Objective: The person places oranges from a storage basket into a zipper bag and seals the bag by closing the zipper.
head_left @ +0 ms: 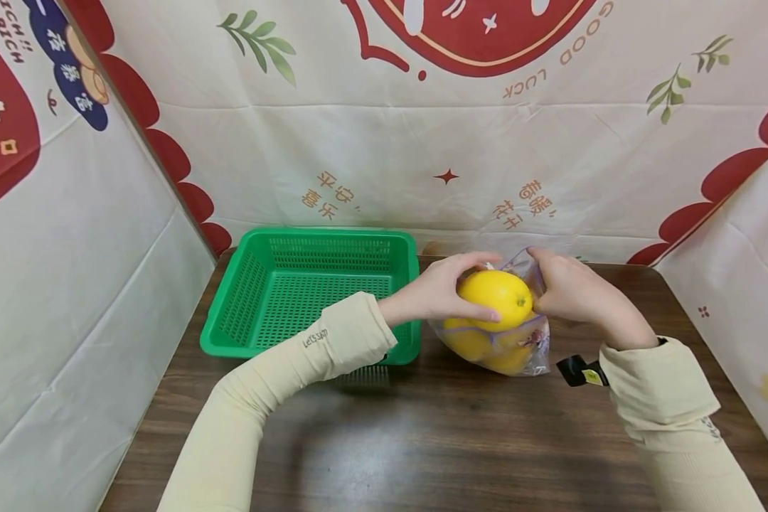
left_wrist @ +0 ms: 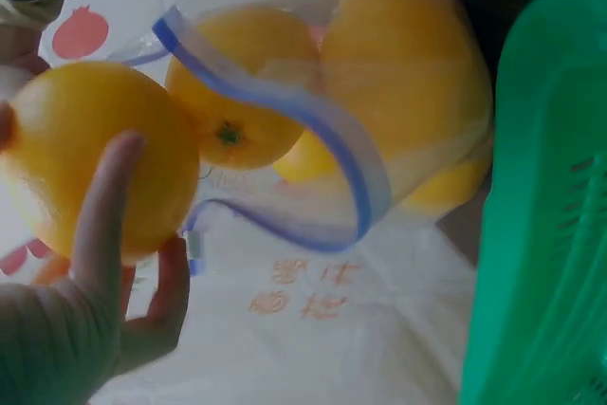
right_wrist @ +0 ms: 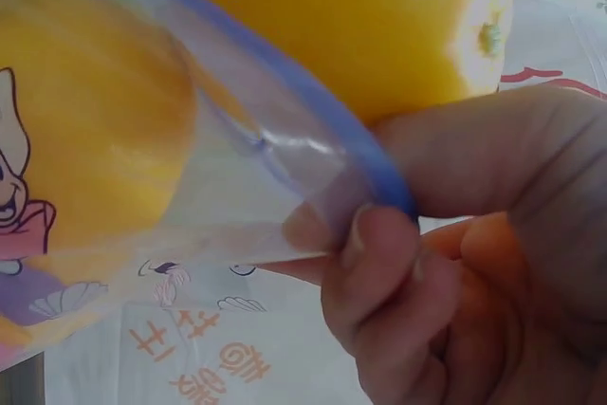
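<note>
My left hand (head_left: 440, 290) grips a large yellow orange (head_left: 494, 297) from its left side, above the mouth of a clear zip bag (head_left: 539, 354). In the left wrist view, the fingers spread around this orange (left_wrist: 104, 163), which is outside the bag's blue-edged opening. Several more oranges (left_wrist: 403, 64) lie within the bag. My right hand (head_left: 569, 288) pinches the bag's rim at its right side; the right wrist view shows thumb and fingers closed on the blue zip edge (right_wrist: 332, 116). A cartoon figure (right_wrist: 14, 201) is printed on the bag.
A green plastic basket (head_left: 214, 334) with a perforated bottom stands left of the bag on the dark wooden table (head_left: 384, 441). Printed white cloth (head_left: 384, 142) hangs behind and at both sides. A black strap (head_left: 576, 371) hangs at the right wrist.
</note>
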Available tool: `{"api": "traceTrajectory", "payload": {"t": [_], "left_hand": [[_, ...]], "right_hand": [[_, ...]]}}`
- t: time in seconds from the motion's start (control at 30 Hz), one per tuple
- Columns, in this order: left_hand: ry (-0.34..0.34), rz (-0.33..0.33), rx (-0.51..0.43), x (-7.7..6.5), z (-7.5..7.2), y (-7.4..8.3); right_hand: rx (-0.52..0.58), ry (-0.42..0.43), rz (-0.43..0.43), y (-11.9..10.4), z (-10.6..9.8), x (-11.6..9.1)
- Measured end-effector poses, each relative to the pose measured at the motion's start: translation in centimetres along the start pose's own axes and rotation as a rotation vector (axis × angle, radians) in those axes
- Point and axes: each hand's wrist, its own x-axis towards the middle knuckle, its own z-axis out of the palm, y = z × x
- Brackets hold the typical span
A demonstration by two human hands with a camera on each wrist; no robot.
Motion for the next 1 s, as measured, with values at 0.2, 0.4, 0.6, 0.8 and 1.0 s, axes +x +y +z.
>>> {"api": "traceTrajectory", "payload": {"t": [0.2, 0.4, 0.6, 0.8, 1.0], "left_hand": [[0.012, 0.031, 0.236, -0.3, 0.4, 1.0], [0.02, 0.064, 0.227, -0.3, 0.2, 1.3], [0.117, 0.097, 0.386, -0.5, 1.4, 1.8], [0.083, 0.199, 0.404, -0.7, 1.6, 1.1], [0.06, 0.149, 0.048, -1.0, 0.5, -1.0]], "right_hand": [[0.028, -0.024, -0.026, -0.4, 0.1, -0.2], [0.045, -0.028, 0.006, -0.1, -0.4, -0.5], [0.032, -0.038, 0.021, 0.1, -0.5, -0.5], [0.054, -0.052, 0.026, 0.3, -0.5, -0.7], [0.043, -0.056, 0.031, 0.5, -0.6, -0.8]]}}
